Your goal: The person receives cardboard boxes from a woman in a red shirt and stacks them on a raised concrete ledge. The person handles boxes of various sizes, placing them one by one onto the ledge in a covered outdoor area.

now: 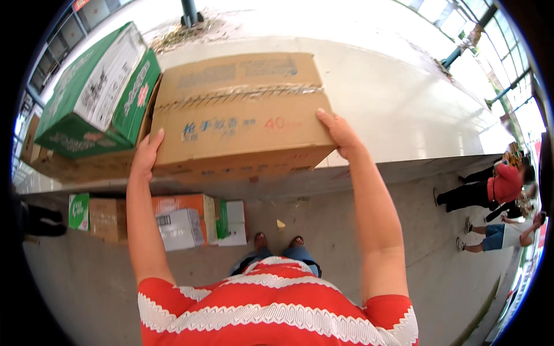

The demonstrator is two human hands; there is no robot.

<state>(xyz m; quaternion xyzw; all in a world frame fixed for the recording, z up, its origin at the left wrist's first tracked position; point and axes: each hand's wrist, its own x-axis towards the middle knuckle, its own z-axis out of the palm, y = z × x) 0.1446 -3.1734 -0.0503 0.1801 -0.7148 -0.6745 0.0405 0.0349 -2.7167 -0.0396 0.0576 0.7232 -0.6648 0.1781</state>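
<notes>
Between my two hands is a large brown cardboard box [231, 124], sealed along its top with clear tape and printed in blue and red. My left hand [146, 154] grips its left end, thumb up along the near corner. At the right end, my right hand [340, 131] presses with the thumb on the top edge; its other fingers are mostly hidden behind the side. The box lies at the front edge of a pale, glossy ledge [398, 109]. Close against its left side stands a green and white carton [95, 95].
Below the ledge, on the grey floor, sit a brown box [108, 219], a green and white pack [79, 211], an orange carton [193, 205] and a white box [180, 229]. Two people [508, 184] are off to the right. Blue posts [189, 11] rise beyond the ledge.
</notes>
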